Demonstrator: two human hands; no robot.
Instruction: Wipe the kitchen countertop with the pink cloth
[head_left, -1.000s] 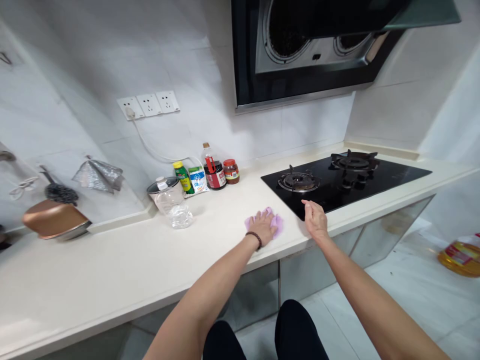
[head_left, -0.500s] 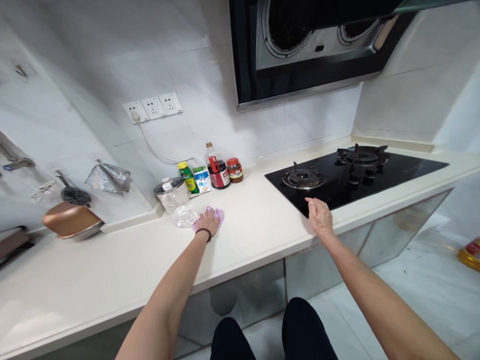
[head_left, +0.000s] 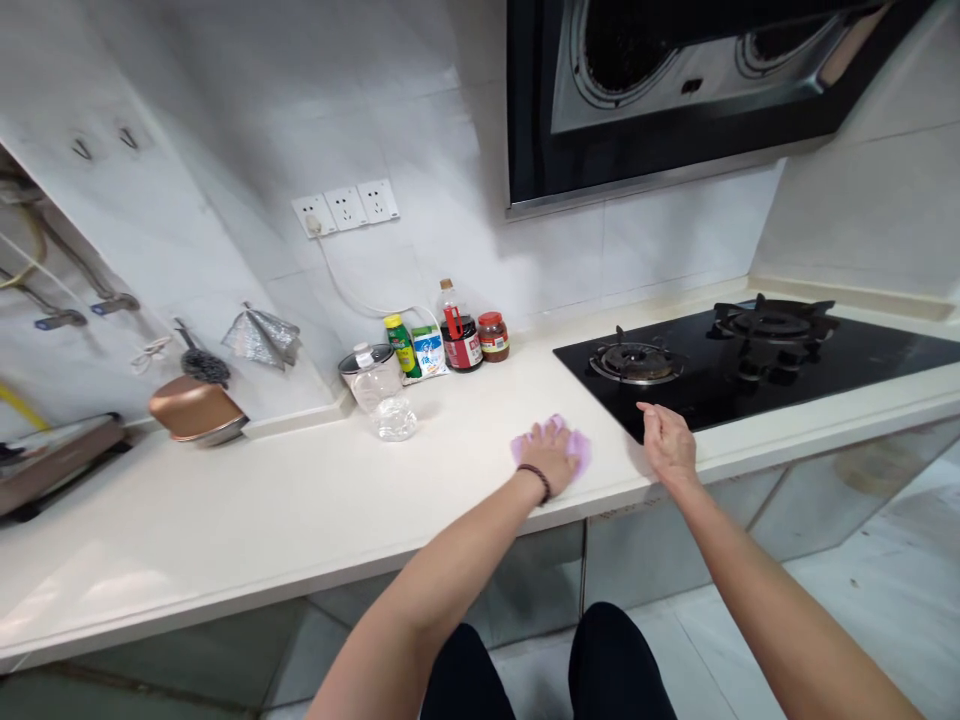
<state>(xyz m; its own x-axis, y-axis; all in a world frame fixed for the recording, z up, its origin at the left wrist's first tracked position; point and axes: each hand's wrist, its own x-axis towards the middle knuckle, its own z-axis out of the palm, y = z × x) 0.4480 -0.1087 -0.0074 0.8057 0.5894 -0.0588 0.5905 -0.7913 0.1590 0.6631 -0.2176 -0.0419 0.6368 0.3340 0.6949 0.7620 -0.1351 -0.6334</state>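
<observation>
On the pale, smooth countertop [head_left: 300,520], in front of the cooktop's left corner, lies one thin, crumpled purple cloth [head_left: 580,452], its middle hidden under the left hand [head_left: 551,455]. That hand is spread flat, palm down, pressing the cloth without gripping it; one beaded bracelet [head_left: 537,482] circles the wrist. The right hand [head_left: 670,440] is curled beside the glossy black cooktop [head_left: 712,400]; how tightly, and whether anything is inside, I cannot tell. Two round burners show on the cooktop, whose right side is cut off. Leftward stand one clear plastic bottle [head_left: 394,415], one dark-rimmed pot [head_left: 386,354] partly behind it, one green container [head_left: 402,345] with a yellow cap, one soft packet [head_left: 430,352] and two squat jars, one dark [head_left: 463,347], one red-lidded [head_left: 493,338]. A brown-capped bottle [head_left: 448,295] is mostly hidden behind them. Three white socket plates [head_left: 346,208] line the wall; the dark range hood [head_left: 667,155] is cut off above, two round openings visible.
</observation>
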